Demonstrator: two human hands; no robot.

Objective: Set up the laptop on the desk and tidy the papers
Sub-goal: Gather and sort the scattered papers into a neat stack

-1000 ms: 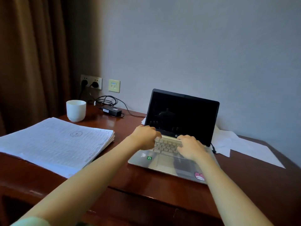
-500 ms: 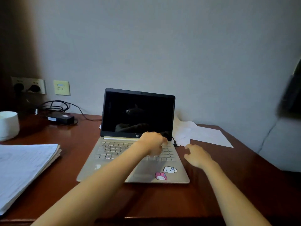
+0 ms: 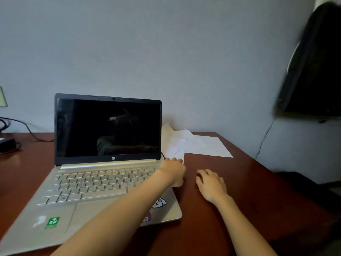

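A silver laptop stands open on the brown desk with its screen dark. Loose white papers lie spread behind and to the right of the laptop. My left hand reaches across the laptop's right edge, and its fingertips touch the near corner of the closest sheet. My right hand rests on the bare desk just right of the laptop, fingers relaxed and holding nothing.
A black power brick and its cable lie at the far left of the desk. A dark blurred object hangs on the wall at the right, above the desk's right edge.
The view has swung further right. My left hand left the keyboard and moved right to the papers' corner. My right hand stayed on the desk beside the laptop.
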